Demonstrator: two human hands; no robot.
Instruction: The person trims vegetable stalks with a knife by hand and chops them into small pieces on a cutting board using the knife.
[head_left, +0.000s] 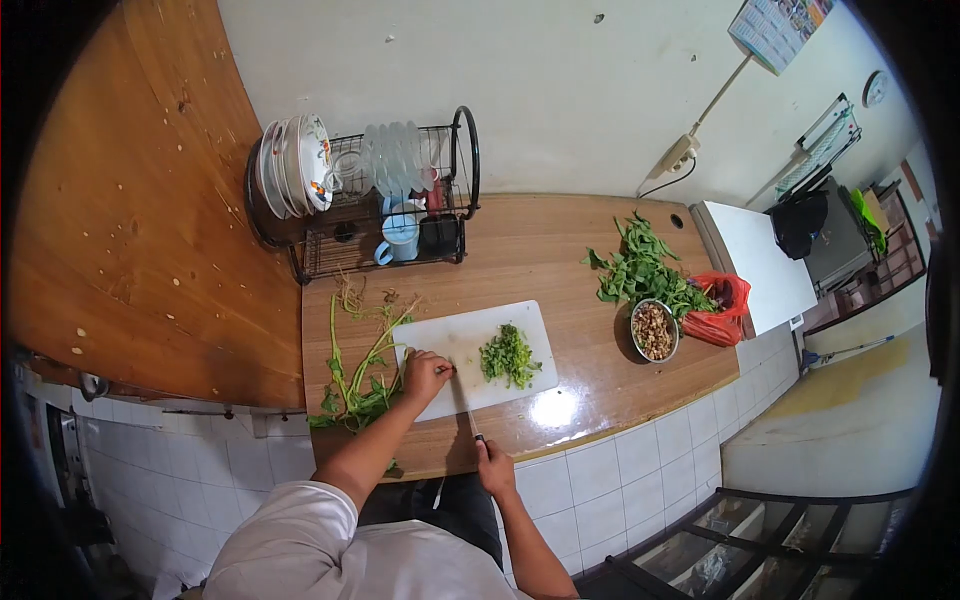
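Note:
A white cutting board [461, 333] lies on the wooden table, bearing a heap of chopped green leaves [510, 356] on its right half. My left hand [428, 374] is closed over the board's left part, fingers pinched; what they hold is too small to make out. Long leafy green stems [345, 378] with roots lie just left of the board, close to that hand. In my right hand [495, 468] is the handle of a knife [471, 415]. Its thin blade points away from me over the board, the tip near my left fingertips.
A black dish rack [462, 190] with plates [290, 170], glasses and a blue mug [400, 235] stands at the back left. On the right are leafy greens [640, 258], a metal bowl [655, 331] of brown chopped pieces, and a red plastic bag [722, 318]. A wooden panel [140, 200] borders the left.

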